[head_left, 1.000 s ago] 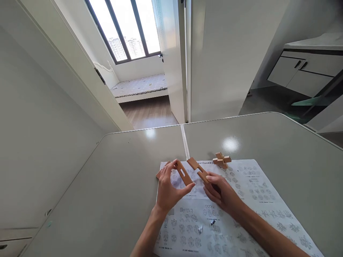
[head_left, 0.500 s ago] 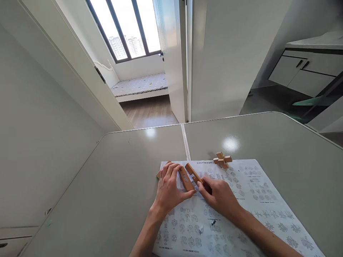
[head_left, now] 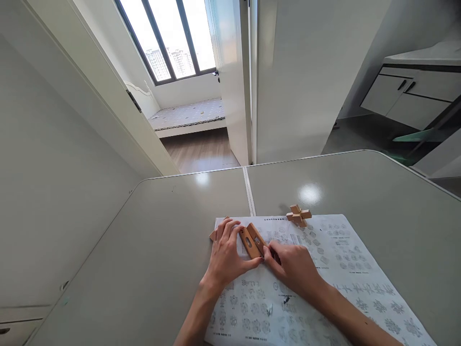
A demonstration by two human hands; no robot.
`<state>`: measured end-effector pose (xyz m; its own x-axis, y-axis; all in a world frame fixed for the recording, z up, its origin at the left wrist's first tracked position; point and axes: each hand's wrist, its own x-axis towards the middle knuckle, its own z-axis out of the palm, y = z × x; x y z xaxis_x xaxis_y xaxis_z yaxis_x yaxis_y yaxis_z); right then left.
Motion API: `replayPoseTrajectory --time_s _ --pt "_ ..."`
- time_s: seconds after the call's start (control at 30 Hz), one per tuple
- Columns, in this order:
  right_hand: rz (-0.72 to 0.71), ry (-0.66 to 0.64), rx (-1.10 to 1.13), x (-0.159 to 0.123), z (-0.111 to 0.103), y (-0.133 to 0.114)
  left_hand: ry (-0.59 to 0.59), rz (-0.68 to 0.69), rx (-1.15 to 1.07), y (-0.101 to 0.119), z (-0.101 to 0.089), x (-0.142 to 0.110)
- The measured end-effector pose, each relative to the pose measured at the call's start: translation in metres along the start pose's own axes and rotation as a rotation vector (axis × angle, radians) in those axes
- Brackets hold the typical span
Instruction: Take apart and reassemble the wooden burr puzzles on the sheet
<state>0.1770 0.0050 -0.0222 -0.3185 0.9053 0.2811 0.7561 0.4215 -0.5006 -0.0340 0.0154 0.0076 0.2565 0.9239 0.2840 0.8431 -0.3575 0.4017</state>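
Observation:
My left hand (head_left: 227,252) is closed around the ends of a slotted wooden puzzle piece (head_left: 247,240), its thumb at the near end and fingertips at the far end. Pinched in my right hand (head_left: 291,262) is a second wooden puzzle piece (head_left: 256,236), which lies alongside the first, apparently touching it. Behind my left fingers another wooden piece (head_left: 213,235) shows only in part. Beneath both hands is a printed instruction sheet (head_left: 338,240) covered with small diagrams.
At the sheet's far edge stands an assembled cross-shaped wooden puzzle (head_left: 298,216). The glossy grey table (head_left: 173,230) has a pale seam (head_left: 249,192) running away from me. Beyond it are an open door (head_left: 234,86) and a bed (head_left: 190,114).
My right hand has brought its puzzle piece left and slightly nearer, closing the gap to the piece in my left hand. The left hand has barely moved.

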Motion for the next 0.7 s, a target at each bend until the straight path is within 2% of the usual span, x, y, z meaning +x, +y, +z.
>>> replayPoseTrajectory --time_s 0.2,0.43,0.7 --pt "-0.035 -0.039 -0.064 -0.001 0.0 -0.002 0.01 0.03 -0.017 0.002 0.002 0.0" --pt "-0.056 -0.052 -0.097 0.0 -0.003 -0.005 -0.087 0.115 -0.061 0.008 0.004 -0.001" --pt "-0.069 -0.026 -0.058 -0.001 -0.001 -0.002 -0.112 0.147 -0.046 0.013 0.0 -0.002"
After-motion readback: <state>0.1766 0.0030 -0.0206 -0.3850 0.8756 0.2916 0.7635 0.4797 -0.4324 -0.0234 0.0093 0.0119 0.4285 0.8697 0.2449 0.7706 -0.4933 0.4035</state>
